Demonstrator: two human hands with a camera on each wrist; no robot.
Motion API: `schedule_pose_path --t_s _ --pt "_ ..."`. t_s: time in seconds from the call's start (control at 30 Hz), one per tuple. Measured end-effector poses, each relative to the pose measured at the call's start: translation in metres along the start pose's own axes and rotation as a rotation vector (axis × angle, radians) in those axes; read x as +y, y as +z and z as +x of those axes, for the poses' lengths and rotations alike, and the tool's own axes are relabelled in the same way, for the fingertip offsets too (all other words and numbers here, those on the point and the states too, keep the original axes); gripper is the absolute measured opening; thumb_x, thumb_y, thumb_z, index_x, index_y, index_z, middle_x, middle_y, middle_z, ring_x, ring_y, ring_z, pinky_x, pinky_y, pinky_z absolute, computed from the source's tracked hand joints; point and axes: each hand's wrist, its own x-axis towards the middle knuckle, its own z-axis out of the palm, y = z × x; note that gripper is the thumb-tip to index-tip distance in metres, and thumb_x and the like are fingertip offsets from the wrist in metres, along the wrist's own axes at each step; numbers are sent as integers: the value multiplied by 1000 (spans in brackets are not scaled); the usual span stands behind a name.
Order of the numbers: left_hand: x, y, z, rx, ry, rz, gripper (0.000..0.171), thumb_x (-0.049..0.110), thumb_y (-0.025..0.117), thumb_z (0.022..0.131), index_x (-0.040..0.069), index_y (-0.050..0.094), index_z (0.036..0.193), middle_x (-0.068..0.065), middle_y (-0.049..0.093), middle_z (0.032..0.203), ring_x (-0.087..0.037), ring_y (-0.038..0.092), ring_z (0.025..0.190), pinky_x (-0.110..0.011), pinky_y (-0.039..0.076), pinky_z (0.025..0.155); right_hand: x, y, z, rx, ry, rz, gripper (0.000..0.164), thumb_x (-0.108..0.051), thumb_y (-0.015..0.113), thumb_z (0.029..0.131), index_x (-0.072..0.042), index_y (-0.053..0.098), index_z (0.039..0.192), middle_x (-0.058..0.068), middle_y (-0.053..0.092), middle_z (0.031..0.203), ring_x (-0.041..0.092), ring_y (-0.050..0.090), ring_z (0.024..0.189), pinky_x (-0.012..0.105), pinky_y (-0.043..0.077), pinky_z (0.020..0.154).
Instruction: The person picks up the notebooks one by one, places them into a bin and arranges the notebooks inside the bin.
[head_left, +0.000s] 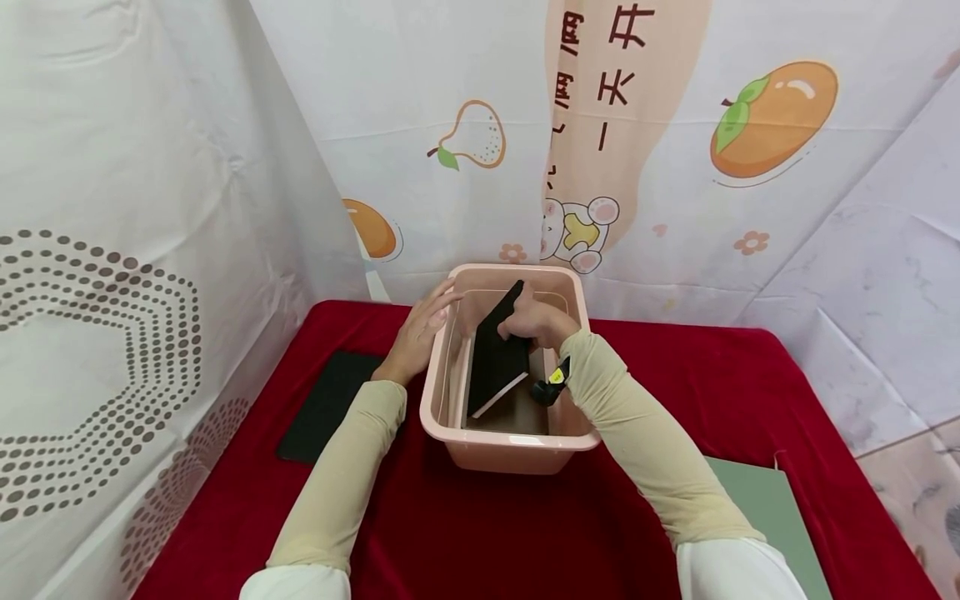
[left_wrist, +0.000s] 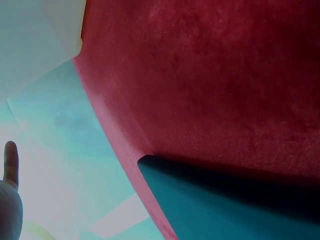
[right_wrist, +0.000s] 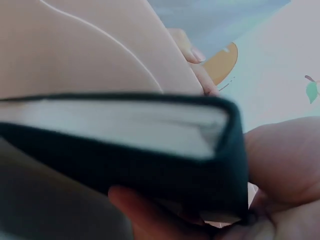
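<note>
A black hardcover book (head_left: 495, 358) stands tilted inside a pink plastic bin (head_left: 510, 454). My right hand (head_left: 534, 321) reaches into the bin and grips the book by its far end. In the right wrist view, the book's (right_wrist: 115, 150) pale page edges show between its dark covers, with a thumb and fingers on either side. Beside the bin's left rim is my left hand (head_left: 420, 333), its fingers extended along the outside. Its fingertips (right_wrist: 187, 47) appear at the rim in the right wrist view. Something flat and brownish-grey lies under the book, partly hidden.
A flat black item (head_left: 330, 404) with rounded corners lies on the red cloth (head_left: 525, 533) left of the bin. To the right, a grey-green book or folder (head_left: 772, 525) lies partly under my right arm. A printed curtain (head_left: 465, 50) hangs behind the table.
</note>
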Motion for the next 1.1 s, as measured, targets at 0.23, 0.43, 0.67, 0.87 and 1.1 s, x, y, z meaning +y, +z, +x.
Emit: schedule_pose_path --t_s 0.23,0.43,0.67,0.87,1.1 --pt "1 1 2 -11 -25 -8 52 46 24 110 25 51 149 18 24 169 -23 32 148 -63 31 116 3 4 2 -24 2 72 103 4 55 91 -13 -24 155 25 42 139 30 62 101 46 57 86" --pt "2 2 2 -18 -8 0 52 44 24 110 22 51 150 14 24 169 -26 33 148 -62 31 116 7 6 6 -29 25 79 99 8 54 89 -7 -17 157 20 20 156 31 55 106 42 54 82" --pt "2 0 0 -6 -15 -2 50 44 23 111 28 51 149 18 24 168 -26 34 146 -63 32 114 10 11 14 -11 56 44 107 9 55 88 -9 -26 157 18 10 161 32 55 110 42 53 82" --pt "-1 0 0 2 35 -8 49 38 25 111 22 52 148 10 27 169 -22 29 154 -60 23 121 10 13 11 0 68 -19 107 8 54 89 -7 -28 155 23 19 158 35 58 115 49 55 92" --pt "0 0 0 -5 16 -7 50 42 24 111 23 51 149 14 25 169 -25 31 151 -63 27 118 6 10 9 87 142 -379 109 -6 61 95 2 -30 153 32 63 125 37 71 87 44 62 70"
